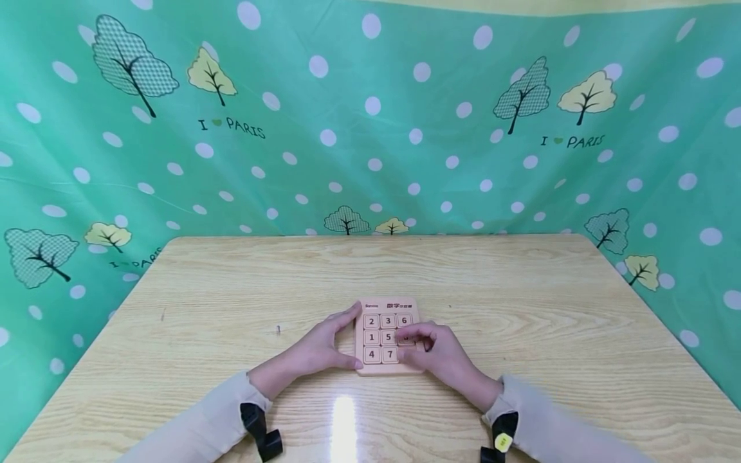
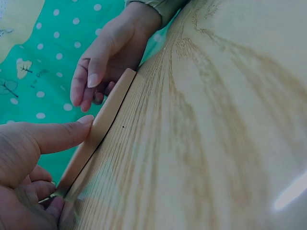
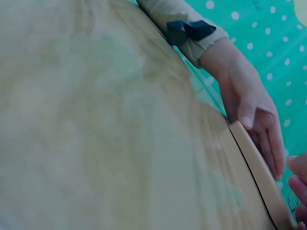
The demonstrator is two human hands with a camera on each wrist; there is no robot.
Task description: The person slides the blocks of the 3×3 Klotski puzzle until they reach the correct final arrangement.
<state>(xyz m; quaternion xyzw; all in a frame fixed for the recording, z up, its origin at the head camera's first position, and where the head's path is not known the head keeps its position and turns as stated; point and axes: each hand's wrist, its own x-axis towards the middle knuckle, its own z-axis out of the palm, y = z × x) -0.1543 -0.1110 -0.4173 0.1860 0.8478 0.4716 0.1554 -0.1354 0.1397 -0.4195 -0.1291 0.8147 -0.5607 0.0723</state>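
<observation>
A pale pink sliding number puzzle [image 1: 384, 372] lies flat on the table, its numbered square tiles in a grid. The upper row reads 2, 3, 6; 1 and 5 show in the middle row, 4 and 7 in the lower. My left hand [image 1: 315, 347] holds the board's left side, thumb at the near corner and a finger at the far one. In the left wrist view that thumb presses the board's edge [image 2: 103, 117]. Over the right-hand tiles is my right hand [image 1: 440, 354], fingers loosely bent, covering the middle-right tile and the lower-right spot.
The wood-grain table [image 1: 231, 289] extends around the board. Behind it and at both sides hangs a green dotted cloth [image 1: 370, 128] printed with trees. A bright light reflection lies on the tabletop near the front. Black straps [image 1: 260, 431] sit on both wrists.
</observation>
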